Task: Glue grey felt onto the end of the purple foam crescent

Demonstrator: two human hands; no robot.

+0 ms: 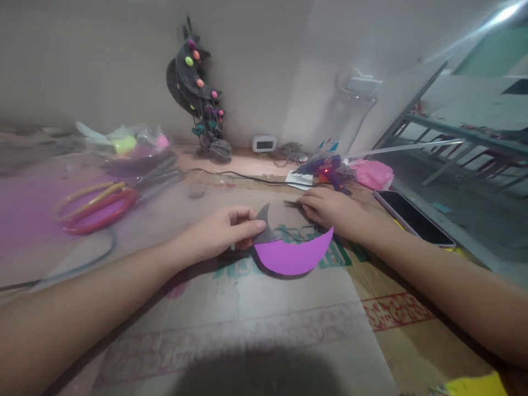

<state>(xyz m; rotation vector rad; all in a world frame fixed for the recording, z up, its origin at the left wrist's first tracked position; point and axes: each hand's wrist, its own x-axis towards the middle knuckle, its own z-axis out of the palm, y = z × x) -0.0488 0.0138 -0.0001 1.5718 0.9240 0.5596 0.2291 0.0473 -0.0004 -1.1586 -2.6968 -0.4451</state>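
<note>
A purple crescent of craft foam (293, 255) lies on a cardboard sheet (264, 308), with a dark grey crescent piece (266, 226) overlapping its upper left tip. My left hand (225, 231) is closed, pinching the grey piece at its left edge. My right hand (330, 212) rests at the upper right of the crescents with fingers curled on a thin dark strand or wire (292, 204). The picture is blurred, so finer detail is unclear.
A purple glue gun (324, 166) with a red light lies behind my right hand, its black cord (235, 176) running left. A phone (414, 217) lies at right. Scissors with red and yellow handles (99, 206), a bag of pom-poms (132, 144) and a decorated black craft piece (198, 88) stand left and behind.
</note>
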